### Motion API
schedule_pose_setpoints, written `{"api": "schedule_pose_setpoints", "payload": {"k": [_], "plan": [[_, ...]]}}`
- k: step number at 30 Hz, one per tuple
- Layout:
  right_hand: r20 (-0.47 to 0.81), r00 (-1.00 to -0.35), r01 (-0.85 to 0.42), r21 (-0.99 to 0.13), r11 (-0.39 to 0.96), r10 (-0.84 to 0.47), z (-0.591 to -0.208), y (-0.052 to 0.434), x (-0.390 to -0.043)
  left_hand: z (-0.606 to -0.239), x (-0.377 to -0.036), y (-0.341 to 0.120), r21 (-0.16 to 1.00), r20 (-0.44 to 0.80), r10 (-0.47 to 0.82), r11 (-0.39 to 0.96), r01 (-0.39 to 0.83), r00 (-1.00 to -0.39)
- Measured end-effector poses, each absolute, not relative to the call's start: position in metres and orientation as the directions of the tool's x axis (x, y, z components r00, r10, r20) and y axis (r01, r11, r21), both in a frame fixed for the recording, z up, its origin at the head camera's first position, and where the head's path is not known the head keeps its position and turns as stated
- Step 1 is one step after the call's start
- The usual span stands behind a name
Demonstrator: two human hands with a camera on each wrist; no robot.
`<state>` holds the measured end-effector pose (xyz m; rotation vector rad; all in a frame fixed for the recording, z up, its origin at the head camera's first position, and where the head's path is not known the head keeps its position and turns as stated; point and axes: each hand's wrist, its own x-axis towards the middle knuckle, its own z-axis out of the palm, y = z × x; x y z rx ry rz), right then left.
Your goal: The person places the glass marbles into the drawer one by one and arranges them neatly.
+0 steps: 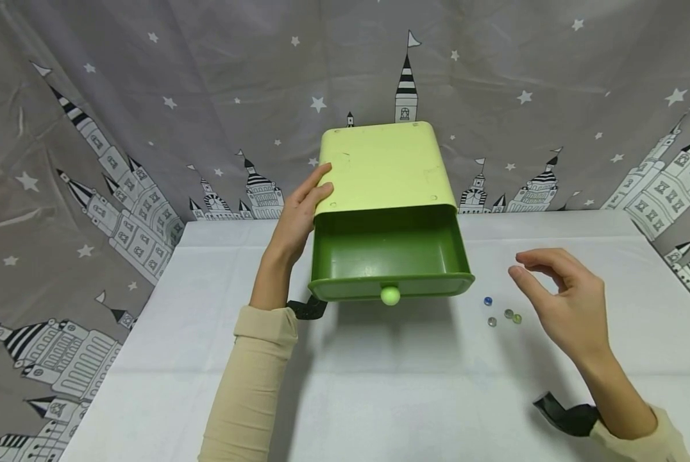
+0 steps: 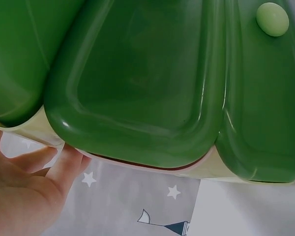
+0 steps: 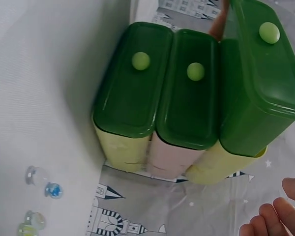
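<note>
A stacked drawer unit (image 1: pixel 388 170) stands at the back, its top drawer (image 1: pixel 391 244) pulled out and seen with a bare floor. Against the unit's left side rests my left hand (image 1: pixel 299 215), fingers extended near the top edge. In the left wrist view those fingers (image 2: pixel 64 172) touch the pale casing. My right hand (image 1: pixel 570 305) hovers over the table at the right, thumb and fingertips apart, nothing between them. Just left of it lie several glass marbles: a blue one (image 1: pixel 488 301), a yellow-green one (image 1: pixel 517 318) and clear ones (image 1: pixel 492 321).
Below the pulled-out drawer, the right wrist view shows a middle drawer (image 3: pixel 189 98) and a bottom drawer (image 3: pixel 132 93), both pushed in, each with a round light-green knob. A white cloth (image 1: pixel 391 398) covers the table. Behind it hangs a grey castle-print curtain (image 1: pixel 235 58).
</note>
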<state>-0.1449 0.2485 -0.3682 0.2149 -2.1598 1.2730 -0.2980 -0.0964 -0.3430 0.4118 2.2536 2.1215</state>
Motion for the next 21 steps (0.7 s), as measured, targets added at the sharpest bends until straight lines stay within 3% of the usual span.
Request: {"api": "schedule_pose_setpoints", "payload": {"k": [21], "plan": [[0.554, -0.819, -0.362, -0.702, 0.613, 0.151, -0.390, 0.254, -0.141, -0.344, -0.298, -0.096, 0.983, 0.173, 0.206, 0.016, 0.180, -0.963]]}}
